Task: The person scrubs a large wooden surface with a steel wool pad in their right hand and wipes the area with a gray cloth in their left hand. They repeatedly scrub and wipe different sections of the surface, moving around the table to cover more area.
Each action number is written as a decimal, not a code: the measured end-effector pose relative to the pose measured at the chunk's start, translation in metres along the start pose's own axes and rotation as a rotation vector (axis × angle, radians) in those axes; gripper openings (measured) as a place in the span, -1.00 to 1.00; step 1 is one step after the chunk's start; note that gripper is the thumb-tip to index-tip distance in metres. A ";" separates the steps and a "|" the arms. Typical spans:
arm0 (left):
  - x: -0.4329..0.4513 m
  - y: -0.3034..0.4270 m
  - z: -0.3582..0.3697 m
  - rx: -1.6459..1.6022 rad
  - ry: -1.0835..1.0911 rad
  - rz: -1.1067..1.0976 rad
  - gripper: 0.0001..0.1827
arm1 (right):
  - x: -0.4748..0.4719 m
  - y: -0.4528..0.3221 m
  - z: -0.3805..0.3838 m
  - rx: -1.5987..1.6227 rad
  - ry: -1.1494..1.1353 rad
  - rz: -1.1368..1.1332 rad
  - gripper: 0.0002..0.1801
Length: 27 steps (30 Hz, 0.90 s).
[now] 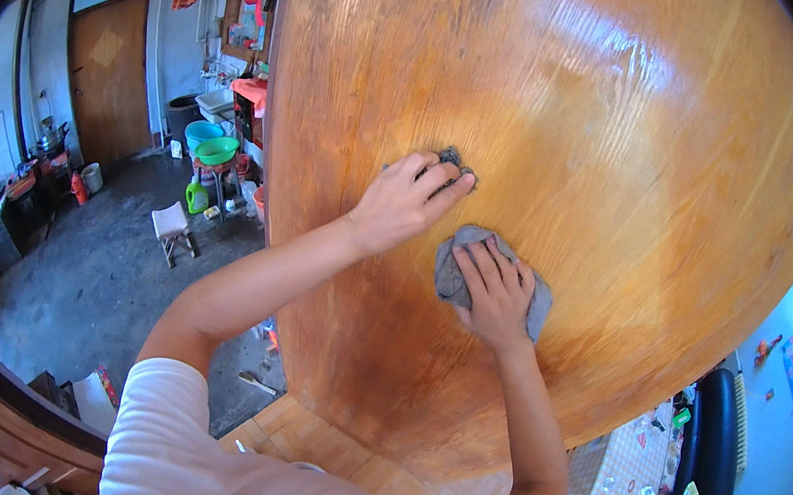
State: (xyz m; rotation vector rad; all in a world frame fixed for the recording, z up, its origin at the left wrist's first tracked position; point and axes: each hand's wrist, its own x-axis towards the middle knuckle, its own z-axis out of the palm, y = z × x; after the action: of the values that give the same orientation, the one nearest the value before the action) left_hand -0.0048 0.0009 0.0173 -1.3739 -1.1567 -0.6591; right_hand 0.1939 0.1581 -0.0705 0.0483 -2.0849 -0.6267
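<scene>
A broad, varnished wooden door panel (375, 304) with visible grain fills the middle of the view. My left hand (406, 200) grips a dark grey scouring pad (450, 156), its fingers curled over it and pressing it to the wood. The pad resembles steel wool and is partly hidden by the fingers. Lower and to the right, my right hand (499, 286) holds a folded grey cloth (449, 272) against the same panel, fingers spread across it. The wood around both hands looks lighter and shiny.
Past the panel's left edge, a low stool (171, 222) stands on the dark floor, near a green basin (217, 150) and a green bottle (196, 195). A brush (256, 382) lies by the tiled floor (369, 470). At right are a covered table (630, 462) and a black seat (710, 442).
</scene>
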 end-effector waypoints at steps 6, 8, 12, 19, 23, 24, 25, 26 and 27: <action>0.089 -0.032 -0.003 0.028 0.181 -0.110 -0.62 | -0.003 -0.002 0.002 0.004 0.007 0.008 -0.28; 0.091 -0.035 -0.003 0.034 0.198 -0.076 -0.66 | 0.002 -0.003 0.005 0.007 0.034 -0.004 -0.28; 0.022 -0.008 0.006 -0.043 0.038 0.140 -0.65 | -0.002 -0.004 0.002 0.006 0.034 0.021 -0.31; 0.078 -0.031 -0.011 0.014 0.104 -0.115 -0.71 | 0.000 -0.004 0.004 -0.005 0.070 0.005 -0.33; 0.043 -0.014 0.000 -0.003 0.094 0.057 -0.69 | -0.001 -0.006 0.002 -0.003 0.067 0.013 -0.34; 0.031 -0.009 -0.003 -0.022 0.056 0.147 -0.71 | -0.002 -0.006 0.002 -0.004 0.067 0.015 -0.35; 0.026 -0.012 -0.003 -0.010 0.024 0.194 -0.71 | -0.003 -0.007 0.003 -0.006 0.057 0.017 -0.35; 0.021 -0.015 -0.004 0.002 -0.008 0.241 -0.71 | -0.004 -0.008 0.003 -0.007 0.048 0.019 -0.35; 0.024 -0.018 -0.003 0.017 -0.030 0.290 -0.70 | -0.003 -0.005 0.002 -0.017 0.042 0.016 -0.35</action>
State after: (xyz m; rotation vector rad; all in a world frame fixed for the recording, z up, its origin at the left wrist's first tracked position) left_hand -0.0121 0.0017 0.0465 -1.5044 -0.9591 -0.4212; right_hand 0.1927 0.1551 -0.0764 0.0345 -2.0377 -0.6282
